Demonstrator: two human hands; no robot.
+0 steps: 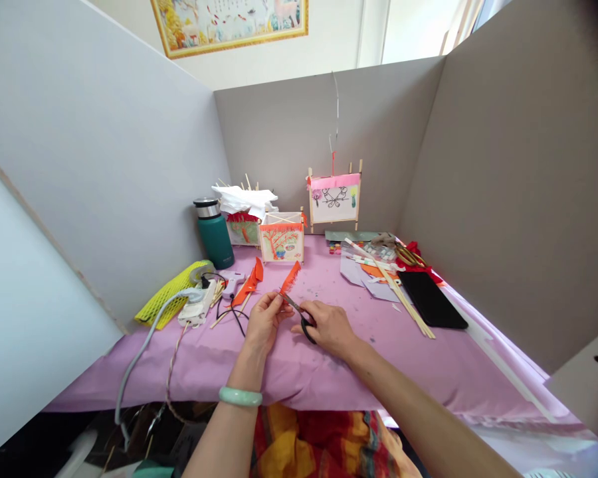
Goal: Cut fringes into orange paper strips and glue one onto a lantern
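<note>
Over pink table (329, 372), left hand (264, 320) pinching orange strip (290, 277), right hand (329, 328) gripping scissors (299, 313)

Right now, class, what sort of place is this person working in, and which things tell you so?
Probably a partitioned craft station: grey divider boards round a pink paper-covered table, small painted paper lanterns on stick frames, and black-handled scissors in the right hand snipping an orange paper strip.

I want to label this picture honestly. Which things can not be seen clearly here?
Head view:
- Scissors: handles hidden inside the right hand.
- Orange paper strip: its lower end is covered by the left hand.
- Lantern drawings: too small to read.
- Framed picture: cut by the top edge.
</note>
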